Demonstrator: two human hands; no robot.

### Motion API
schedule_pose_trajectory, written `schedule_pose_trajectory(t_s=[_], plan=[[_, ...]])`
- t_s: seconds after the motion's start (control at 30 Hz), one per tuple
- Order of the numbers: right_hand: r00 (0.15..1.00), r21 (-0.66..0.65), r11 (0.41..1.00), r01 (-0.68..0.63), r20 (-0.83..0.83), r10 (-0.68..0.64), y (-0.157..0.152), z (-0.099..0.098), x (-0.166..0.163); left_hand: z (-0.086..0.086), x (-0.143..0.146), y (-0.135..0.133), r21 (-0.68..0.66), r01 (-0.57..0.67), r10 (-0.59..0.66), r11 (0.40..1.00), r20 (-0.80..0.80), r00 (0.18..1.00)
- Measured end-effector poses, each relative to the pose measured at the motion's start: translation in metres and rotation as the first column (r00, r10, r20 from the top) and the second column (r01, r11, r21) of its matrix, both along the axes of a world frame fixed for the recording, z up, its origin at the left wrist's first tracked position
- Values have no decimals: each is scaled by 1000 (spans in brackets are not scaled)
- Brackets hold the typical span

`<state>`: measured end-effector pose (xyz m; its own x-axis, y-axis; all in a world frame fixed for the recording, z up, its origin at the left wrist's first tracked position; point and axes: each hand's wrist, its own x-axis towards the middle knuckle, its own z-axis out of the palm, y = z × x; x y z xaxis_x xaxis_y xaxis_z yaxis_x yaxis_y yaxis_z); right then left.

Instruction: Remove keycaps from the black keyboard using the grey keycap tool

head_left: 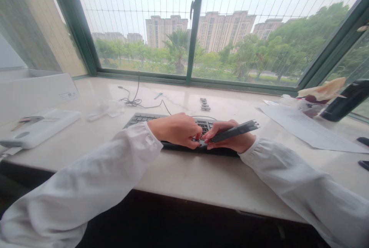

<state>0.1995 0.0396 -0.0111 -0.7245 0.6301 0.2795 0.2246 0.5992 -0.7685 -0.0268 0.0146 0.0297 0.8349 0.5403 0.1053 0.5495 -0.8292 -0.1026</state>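
Right fingers [220, 126] grip a slim dark-grey bar-shaped tool [236, 131]; left fingers [198, 130] bend close together, any hold unclear, over the long black plastic keyboard [204, 125] beneath both. Crowding could make the tool slip and scratch it.

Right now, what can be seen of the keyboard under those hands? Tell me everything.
The keyboard is long and dark, apparently plastic, with rows of keys and a black front edge. It lies on the pale counter, long side toward the camera. The left hand covers much of its middle and the right hand its right part; their fingertips gather at its keys, though exact contact is unclear. A thin cable runs behind it; whether that joins the keyboard is hidden.
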Motion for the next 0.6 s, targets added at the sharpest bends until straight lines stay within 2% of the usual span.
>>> schedule_pose_trajectory(t_s=[0.37,0.6], plan=[[999,90,995,41,3,-41,-3,-1,-3,-2,-1,4,-8,-11,11,1000,0,1000],[999,93,994,53,6,-54,-9,4,-9,1,-4,5,-106,-27,29,994,11,1000]])
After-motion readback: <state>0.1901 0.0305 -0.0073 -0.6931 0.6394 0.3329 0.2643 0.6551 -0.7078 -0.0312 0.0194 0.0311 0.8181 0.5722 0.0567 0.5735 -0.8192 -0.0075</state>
